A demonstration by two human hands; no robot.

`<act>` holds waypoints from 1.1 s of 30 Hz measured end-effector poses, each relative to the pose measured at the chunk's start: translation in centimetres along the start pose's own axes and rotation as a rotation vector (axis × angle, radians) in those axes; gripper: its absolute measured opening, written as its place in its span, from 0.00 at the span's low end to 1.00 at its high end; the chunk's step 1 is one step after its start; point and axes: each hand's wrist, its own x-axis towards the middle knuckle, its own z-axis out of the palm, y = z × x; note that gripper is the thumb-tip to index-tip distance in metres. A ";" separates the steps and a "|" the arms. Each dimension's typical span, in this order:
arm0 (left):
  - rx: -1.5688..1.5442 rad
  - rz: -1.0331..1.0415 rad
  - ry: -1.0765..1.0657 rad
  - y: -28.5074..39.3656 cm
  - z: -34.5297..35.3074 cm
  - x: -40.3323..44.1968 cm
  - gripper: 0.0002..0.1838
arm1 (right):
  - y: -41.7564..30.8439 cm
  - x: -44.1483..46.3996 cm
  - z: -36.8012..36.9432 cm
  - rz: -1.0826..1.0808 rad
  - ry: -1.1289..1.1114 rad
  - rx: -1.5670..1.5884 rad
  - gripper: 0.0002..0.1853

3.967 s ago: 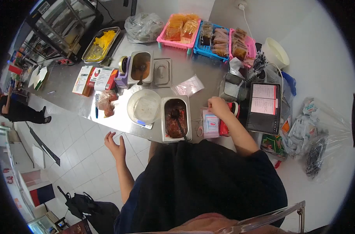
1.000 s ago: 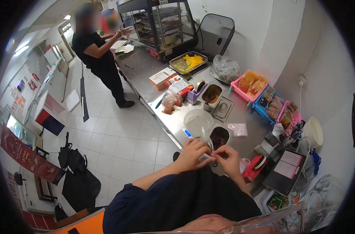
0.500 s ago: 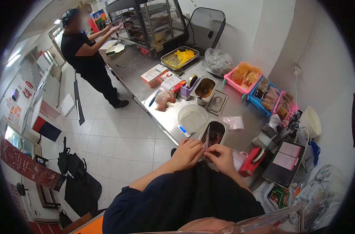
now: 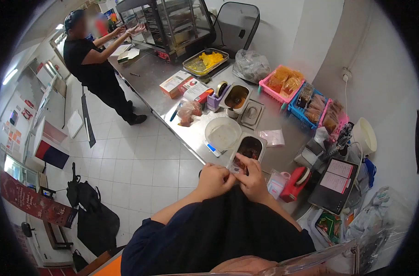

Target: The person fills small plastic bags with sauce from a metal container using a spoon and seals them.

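Holding a small clear bag in front of the body, the two hands are meeting at the near end of a metal pan filled with dark, saucy food. The left hand is keeping a closed grip, its fingers curling onto the plastic; the right hand is showing a looser grip, thumb and forefinger standing apart at the bag, and whether they are pinching it I cannot tell. The bag is overlapping the pan's near rim in this view, so whether it is touching the metal is not showing. Thin, slippery plastic is probably posing the main risk: if both layers are clinging together, the fingers could be tugging unevenly and splitting a side. A weak right-hand grip could be letting the mouth fold shut, or letting the bag drop into the food and get smeared outside. Just beside the left hand, a plastic tub is seemingly resting on a scale near the edge of the surface; a careless left wrist or elbow could be knocking either. On the other side, a red tape dispenser and a packet are sitting near the right hand, where a sleeve could be catching them.
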 end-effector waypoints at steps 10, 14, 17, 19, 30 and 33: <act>0.046 0.389 -0.008 -0.2 -0.8 1.3 0.32 | 0.1 -0.7 -0.8 0.285 -0.123 0.065 0.17; -0.079 0.299 0.041 -2.3 0.0 1.2 0.37 | 3.1 -1.7 -0.4 0.279 0.101 0.336 0.19; -0.246 0.154 0.076 -3.3 -1.3 1.1 0.36 | 6.9 -2.5 -2.3 0.347 -0.036 0.015 0.21; -0.293 0.112 0.088 -4.2 -1.1 0.7 0.35 | 6.8 -3.3 -2.0 0.315 -0.258 -0.056 0.23; -0.375 0.054 -0.169 -6.3 1.4 -1.2 0.35 | 10.5 -4.2 1.9 0.375 0.084 0.330 0.12; -0.376 0.068 -0.237 -6.4 2.3 -1.5 0.35 | 10.8 -3.4 0.7 0.352 0.175 0.167 0.09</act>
